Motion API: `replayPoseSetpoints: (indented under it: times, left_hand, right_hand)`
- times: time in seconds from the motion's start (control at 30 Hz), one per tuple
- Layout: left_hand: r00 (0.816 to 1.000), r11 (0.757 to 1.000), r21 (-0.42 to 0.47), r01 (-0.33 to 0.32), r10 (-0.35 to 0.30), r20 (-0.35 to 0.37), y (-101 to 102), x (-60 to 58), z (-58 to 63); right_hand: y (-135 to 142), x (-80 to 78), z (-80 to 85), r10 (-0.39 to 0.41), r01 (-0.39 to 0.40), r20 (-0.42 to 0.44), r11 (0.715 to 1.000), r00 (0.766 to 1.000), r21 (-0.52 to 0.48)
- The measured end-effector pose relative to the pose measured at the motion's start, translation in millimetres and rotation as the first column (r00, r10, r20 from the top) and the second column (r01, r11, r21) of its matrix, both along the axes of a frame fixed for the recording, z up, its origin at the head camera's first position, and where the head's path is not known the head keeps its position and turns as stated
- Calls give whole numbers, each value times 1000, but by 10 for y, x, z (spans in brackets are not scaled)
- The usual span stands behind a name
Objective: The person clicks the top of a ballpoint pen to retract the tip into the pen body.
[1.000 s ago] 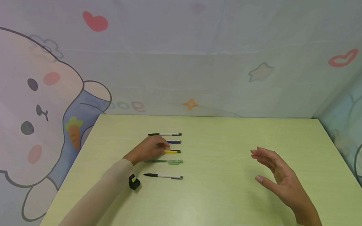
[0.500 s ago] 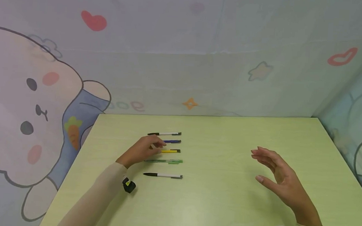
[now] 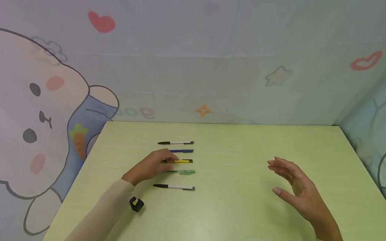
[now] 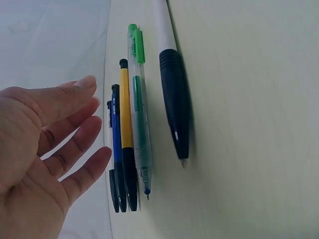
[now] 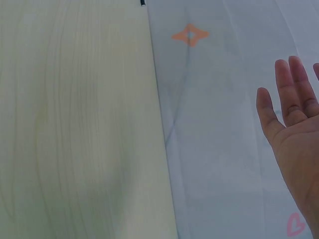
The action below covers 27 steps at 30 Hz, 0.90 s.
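Several pens lie side by side in a column on the table. From the back they are a white pen with a black grip (image 3: 176, 143), a blue pen (image 3: 182, 150), a yellow pen (image 3: 181, 161), a clear green pen (image 3: 184, 172) and another black-and-white pen (image 3: 175, 187). My left hand (image 3: 153, 165) hovers over the left ends of the yellow and green pens, hiding part of them. The left wrist view shows its fingers relaxed and apart, with nothing between them. Well to the right, my right hand (image 3: 303, 193) is held above the table, its fingers extended and holding nothing.
The pale yellow-green table (image 3: 233, 213) ends at the back against a light curtain (image 3: 189, 79) printed with hearts and a cartoon animal. Black wrist cameras are strapped at both sleeves.
My left hand has drawn back to the left from the yellow pen, then come slightly nearer over the yellow and green pens. The right hand and the pens have stayed in place.
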<state>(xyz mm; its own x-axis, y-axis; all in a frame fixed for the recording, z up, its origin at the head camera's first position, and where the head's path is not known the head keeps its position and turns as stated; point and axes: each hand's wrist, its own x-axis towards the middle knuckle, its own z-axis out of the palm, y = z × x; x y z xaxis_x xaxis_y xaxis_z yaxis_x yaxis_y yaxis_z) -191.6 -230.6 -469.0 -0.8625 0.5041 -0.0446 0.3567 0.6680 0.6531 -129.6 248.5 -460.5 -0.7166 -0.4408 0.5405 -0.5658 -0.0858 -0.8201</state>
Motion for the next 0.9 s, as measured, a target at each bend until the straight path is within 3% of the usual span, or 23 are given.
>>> replayPoseSetpoints:
  times: [0.3, 0.9]
  left_hand:
    - [996, 995, -70, 73, -76, -45, 16, 49, -53]
    - [994, 985, -141, 95, -101, -38, 96, 24, -136]
  right_hand:
    - [19, 19, 8, -6, 6, 7, 1000, 1000, 1]
    - [31, 33, 26, -13, 13, 11, 1000, 1000, -4]
